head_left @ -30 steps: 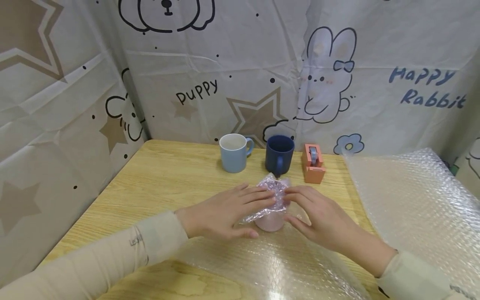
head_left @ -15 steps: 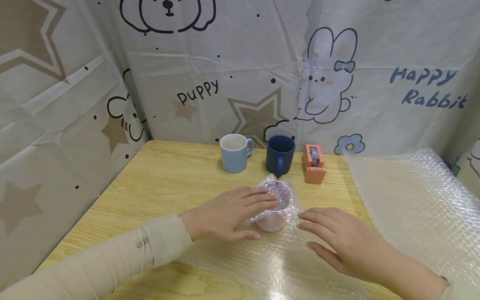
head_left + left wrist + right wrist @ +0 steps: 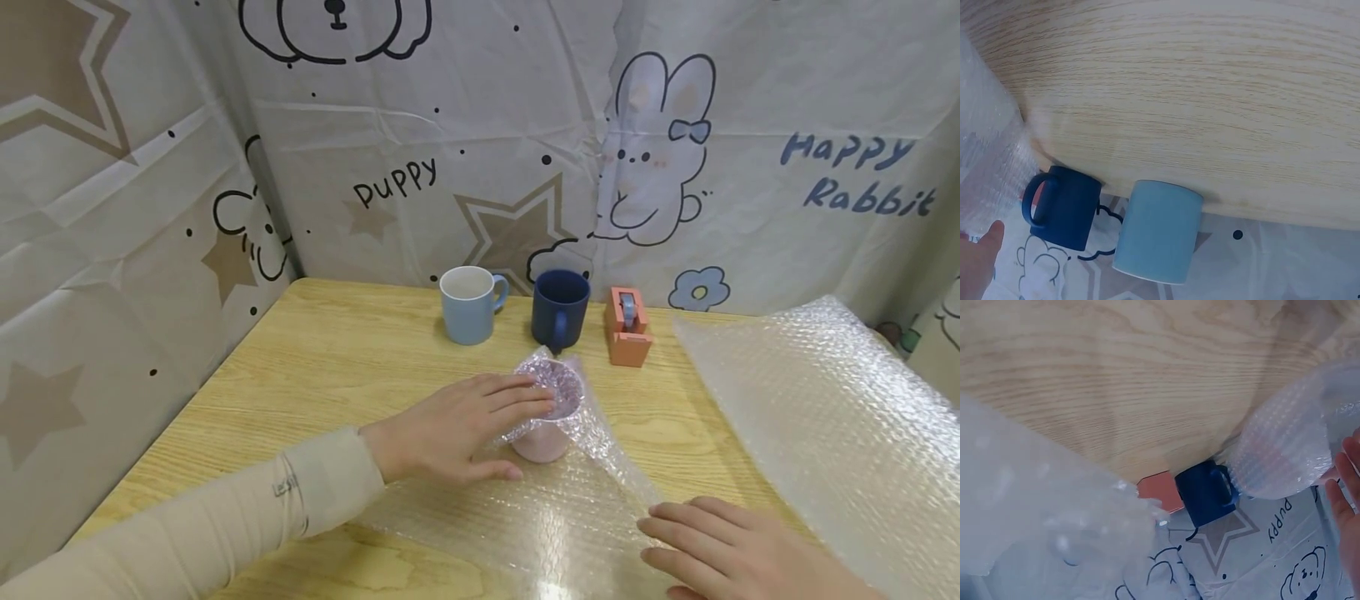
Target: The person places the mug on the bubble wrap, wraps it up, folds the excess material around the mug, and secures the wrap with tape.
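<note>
In the head view a pink cup (image 3: 542,443) stands upright on a sheet of bubble wrap (image 3: 517,512), part of which covers the cup's top and sinks into its mouth. My left hand (image 3: 468,429) lies with straight fingers over the wrap at the cup's rim, thumb stretched out in front. At the lower right, my right hand (image 3: 723,542) has extended fingers, their tips right at the sheet's right edge. The right wrist view shows the curved wrap (image 3: 1291,440) beside that hand's fingers (image 3: 1346,469). The cup's left side is hidden behind my left hand.
A light blue mug (image 3: 468,310) and a dark blue mug (image 3: 558,312) stand at the table's back. An orange tape dispenser (image 3: 628,346) is right of them. Another bubble wrap sheet (image 3: 810,400) covers the table's right side. A printed cloth (image 3: 337,250) hangs behind.
My right hand has left the cup's right side and moved down and right to the wrap's edge. The left hand stays at the cup. The separate sheet at right has shifted slightly.
</note>
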A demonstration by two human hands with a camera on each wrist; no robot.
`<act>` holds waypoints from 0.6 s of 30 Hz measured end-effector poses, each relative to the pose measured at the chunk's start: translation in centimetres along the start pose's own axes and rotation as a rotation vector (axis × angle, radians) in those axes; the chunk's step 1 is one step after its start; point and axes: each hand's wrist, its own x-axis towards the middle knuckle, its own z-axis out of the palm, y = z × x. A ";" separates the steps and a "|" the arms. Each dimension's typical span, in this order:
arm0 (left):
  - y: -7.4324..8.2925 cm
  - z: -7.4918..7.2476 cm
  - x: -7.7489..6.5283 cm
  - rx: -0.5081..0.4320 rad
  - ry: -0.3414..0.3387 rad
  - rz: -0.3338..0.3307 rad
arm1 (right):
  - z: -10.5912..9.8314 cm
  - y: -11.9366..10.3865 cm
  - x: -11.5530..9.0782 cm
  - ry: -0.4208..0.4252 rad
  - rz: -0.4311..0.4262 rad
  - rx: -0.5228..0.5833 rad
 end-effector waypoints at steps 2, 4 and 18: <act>0.0 0.0 0.0 -0.003 -0.002 -0.003 | -0.1 -0.4 -0.3 -0.043 -0.020 -0.015; 0.0 0.1 0.0 0.001 -0.003 -0.005 | 0.0 -0.8 -0.6 -0.068 -0.043 -0.031; -0.1 0.4 0.0 0.018 0.015 0.005 | 1.6 -2.3 -3.7 -0.100 -0.089 -0.142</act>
